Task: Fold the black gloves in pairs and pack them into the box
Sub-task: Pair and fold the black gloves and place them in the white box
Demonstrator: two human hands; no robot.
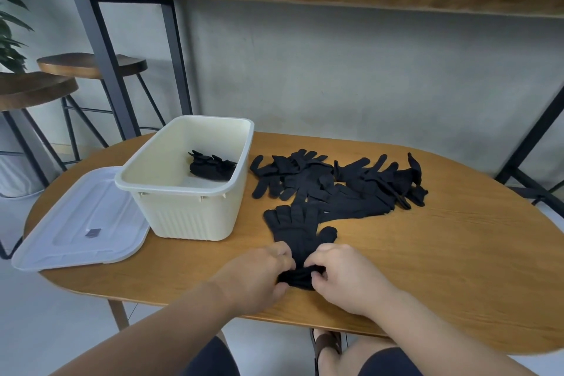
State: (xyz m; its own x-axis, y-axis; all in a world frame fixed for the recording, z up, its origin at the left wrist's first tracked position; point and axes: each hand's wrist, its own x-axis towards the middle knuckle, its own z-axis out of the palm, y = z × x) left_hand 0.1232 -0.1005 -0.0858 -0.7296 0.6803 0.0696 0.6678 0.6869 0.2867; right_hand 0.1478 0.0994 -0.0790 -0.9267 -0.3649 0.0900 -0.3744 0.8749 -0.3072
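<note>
A black glove pair lies flat on the wooden table in front of me, fingers pointing away. Its cuff end is bunched up near the table's front edge. My left hand pinches the cuff from the left and my right hand pinches it from the right. Behind lies a loose pile of black gloves. A cream plastic box stands at the left with a folded black glove bundle inside, against its right wall.
The box's white lid lies flat left of the box, overhanging the table's left edge. Two wooden stools and a tall bench with black metal legs stand behind the table. My knees show under the front edge.
</note>
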